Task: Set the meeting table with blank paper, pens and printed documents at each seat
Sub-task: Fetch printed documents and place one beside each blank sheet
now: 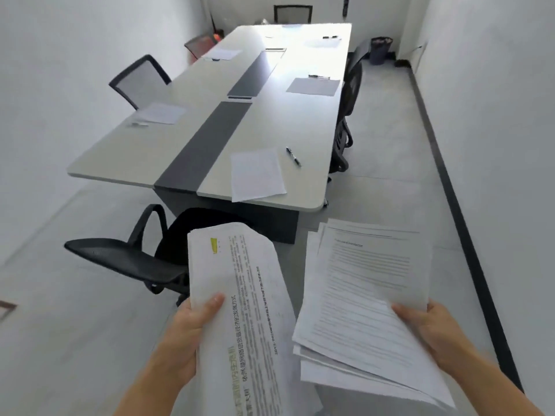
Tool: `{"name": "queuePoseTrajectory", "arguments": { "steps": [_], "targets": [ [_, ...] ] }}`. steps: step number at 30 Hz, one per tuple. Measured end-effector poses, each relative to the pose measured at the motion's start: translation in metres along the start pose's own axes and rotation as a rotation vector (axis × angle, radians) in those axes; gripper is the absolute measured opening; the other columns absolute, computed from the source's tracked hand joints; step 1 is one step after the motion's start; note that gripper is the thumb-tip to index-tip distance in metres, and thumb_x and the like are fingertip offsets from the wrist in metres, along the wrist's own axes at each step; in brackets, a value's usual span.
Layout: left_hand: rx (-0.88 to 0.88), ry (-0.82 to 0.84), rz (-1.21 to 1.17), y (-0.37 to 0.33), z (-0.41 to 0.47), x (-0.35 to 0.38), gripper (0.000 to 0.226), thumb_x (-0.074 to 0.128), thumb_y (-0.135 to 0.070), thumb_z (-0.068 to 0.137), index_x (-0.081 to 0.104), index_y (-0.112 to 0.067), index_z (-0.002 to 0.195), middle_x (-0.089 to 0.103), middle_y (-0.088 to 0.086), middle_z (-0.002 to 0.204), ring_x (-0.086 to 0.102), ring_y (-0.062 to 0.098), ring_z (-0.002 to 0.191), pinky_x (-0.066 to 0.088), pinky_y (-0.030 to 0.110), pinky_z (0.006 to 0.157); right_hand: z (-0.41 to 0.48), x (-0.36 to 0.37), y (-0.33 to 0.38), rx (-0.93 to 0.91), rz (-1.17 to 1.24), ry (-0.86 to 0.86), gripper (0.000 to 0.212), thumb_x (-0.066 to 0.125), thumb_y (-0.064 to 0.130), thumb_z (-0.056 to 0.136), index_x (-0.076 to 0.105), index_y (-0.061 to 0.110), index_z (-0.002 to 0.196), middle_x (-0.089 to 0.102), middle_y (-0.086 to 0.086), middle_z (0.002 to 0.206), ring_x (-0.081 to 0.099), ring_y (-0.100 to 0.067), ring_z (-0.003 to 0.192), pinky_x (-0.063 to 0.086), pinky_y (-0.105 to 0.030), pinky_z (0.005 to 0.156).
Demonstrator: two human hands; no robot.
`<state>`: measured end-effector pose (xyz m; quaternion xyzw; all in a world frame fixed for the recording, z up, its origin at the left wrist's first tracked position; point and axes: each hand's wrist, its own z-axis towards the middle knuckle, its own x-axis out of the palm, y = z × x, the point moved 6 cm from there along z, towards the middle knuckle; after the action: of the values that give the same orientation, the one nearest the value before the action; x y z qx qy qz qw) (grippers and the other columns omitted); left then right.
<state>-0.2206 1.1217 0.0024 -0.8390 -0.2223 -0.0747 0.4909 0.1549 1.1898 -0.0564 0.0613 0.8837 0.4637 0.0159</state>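
Note:
My left hand (186,334) grips a sheaf of printed documents (240,295) with a yellow-green heading, curved upward. My right hand (435,331) grips a fanned stack of printed pages (366,289). Both are held low in front of me, short of the long meeting table (144,163). At the near end seat lies a sheet of paper (256,174) with a black pen (293,156) to its right. Further sheets lie at the left (162,113), right (313,86), far left (222,53) and far right (322,42) seats, with pens by the right-side ones.
A black mesh chair (129,259) stands turned sideways at the table's near end. More chairs line the left (139,79) and right (350,94) sides and the far end (292,13). A bin (380,49) sits in the far right corner. Open floor runs along the right.

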Motion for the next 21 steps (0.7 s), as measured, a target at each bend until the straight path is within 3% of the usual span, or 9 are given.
{"name": "queuePoseTrajectory", "arguments": {
  "steps": [4, 9, 14, 17, 21],
  "targets": [
    [0.041, -0.089, -0.071, -0.029, 0.044, -0.033, 0.037, 0.056, -0.016, 0.083, 0.063, 0.0, 0.116, 0.071, 0.025, 0.107, 0.073, 0.036, 0.082, 0.061, 0.043, 0.062, 0.058, 0.043, 0.033, 0.021, -0.014, 0.006, 0.025, 0.066, -0.003, 0.085, 0.06, 0.002, 0.109, 0.071, -0.015, 0.096, 0.067, -0.036, 0.086, 0.053, -0.043, 0.077],
    [0.053, -0.175, -0.124, -0.077, 0.111, -0.071, 0.037, 0.058, -0.017, 0.084, 0.063, 0.001, 0.117, 0.068, 0.027, 0.111, 0.071, 0.04, 0.09, 0.06, 0.046, 0.068, 0.126, 0.105, 0.081, 0.045, -0.021, 0.0, 0.017, 0.065, -0.003, 0.084, 0.065, -0.002, 0.101, 0.077, -0.012, 0.075, 0.073, -0.031, 0.063, 0.059, -0.035, 0.057],
    [0.062, -0.204, -0.153, -0.14, 0.168, -0.099, 0.04, 0.059, -0.018, 0.084, 0.062, 0.001, 0.119, 0.067, 0.027, 0.113, 0.069, 0.042, 0.095, 0.06, 0.048, 0.073, 0.192, 0.193, 0.136, 0.053, -0.065, 0.063, 0.015, 0.065, -0.001, 0.085, 0.065, -0.002, 0.1, 0.077, -0.011, 0.076, 0.073, -0.031, 0.063, 0.058, -0.034, 0.056],
    [0.062, -0.238, -0.156, -0.164, 0.192, -0.114, 0.038, 0.059, -0.019, 0.085, 0.063, 0.0, 0.118, 0.068, 0.027, 0.113, 0.069, 0.041, 0.094, 0.06, 0.048, 0.073, 0.221, 0.247, 0.154, 0.101, -0.089, 0.096, 0.015, 0.063, 0.0, 0.088, 0.062, -0.002, 0.102, 0.071, -0.015, 0.088, 0.067, -0.034, 0.075, 0.057, -0.035, 0.054],
    [0.079, -0.315, -0.199, -0.187, 0.211, -0.135, 0.036, 0.058, -0.018, 0.086, 0.065, -0.001, 0.117, 0.067, 0.027, 0.114, 0.068, 0.043, 0.097, 0.059, 0.049, 0.077, 0.267, 0.317, 0.178, 0.107, -0.13, 0.154, 0.023, 0.063, -0.002, 0.088, 0.055, -0.001, 0.11, 0.065, -0.013, 0.092, 0.061, -0.033, 0.079, 0.049, -0.046, 0.077]
  ]
}}
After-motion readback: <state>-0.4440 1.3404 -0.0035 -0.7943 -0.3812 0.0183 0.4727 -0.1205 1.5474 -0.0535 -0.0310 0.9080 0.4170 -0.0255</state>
